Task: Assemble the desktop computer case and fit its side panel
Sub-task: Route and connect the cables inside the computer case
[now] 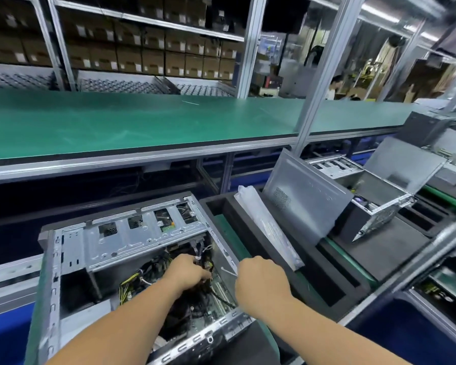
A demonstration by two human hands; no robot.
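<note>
Hands work at an open computer case that lies on its side directly below us, its open face turned up. We have the left hand reaching down into the case; its grip is curled into a bundle of cables, although we cannot tell exactly which wires the fingers pinch. We have the right hand just beside the left grip, over the case's right edge rail, fingers curled; a thin white cable tie runs from this grip toward the left grip, and it appears pinched there, though the fingertips are hidden. Beyond the left grip sits the metal drive cage with its rectangular cut-outs. On the near-left side of that grip we see yellow and black power leads, and below it the circuit board inside the case. To the right of the right grip we find a black foam tray, in which a clear plastic bag leans. Further right and beyond, the grey side panel stands tilted against the tray, well apart from both grips and not fitted to the case. A second open case lies further along the line. Above and beyond the grips runs a long worktop with a green mat, and behind it stand shelves of cardboard boxes.
</note>
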